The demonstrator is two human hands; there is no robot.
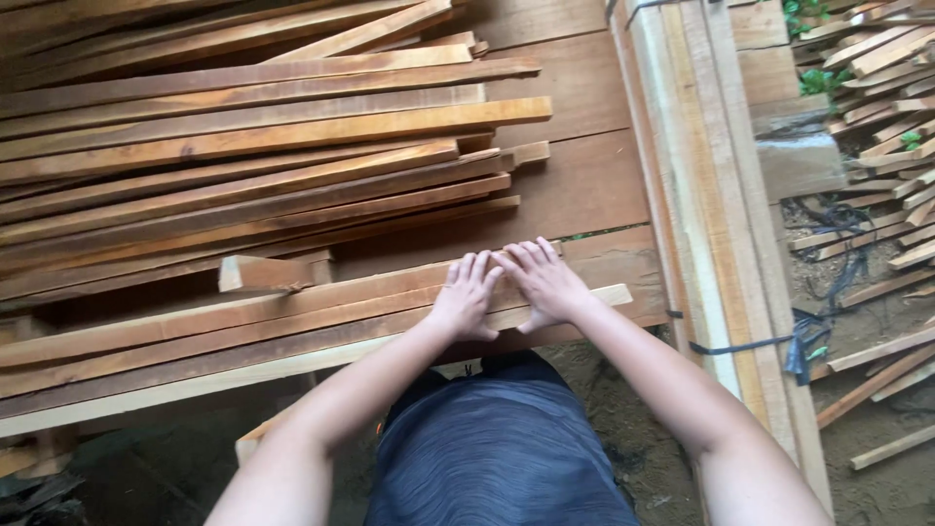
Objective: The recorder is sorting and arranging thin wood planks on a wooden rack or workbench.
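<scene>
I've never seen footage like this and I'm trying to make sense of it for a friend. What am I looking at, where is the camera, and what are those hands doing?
There is no machine here. A person wears a camera on the head, so the one picture looks down along their own arms. The left hand and right hand lie flat, palms down and side by side, on long wooden slats at the near edge of a plank platform. Neither hand grips anything; the fingers are spread and simply press on the wood. Behind them lies a big pile of similar reddish slats, with one short offcut on top of the near ones. To the right stands a bundle of pale boards tied with a dark strap, and more loose slats lie on the dirt ground beyond.
</scene>
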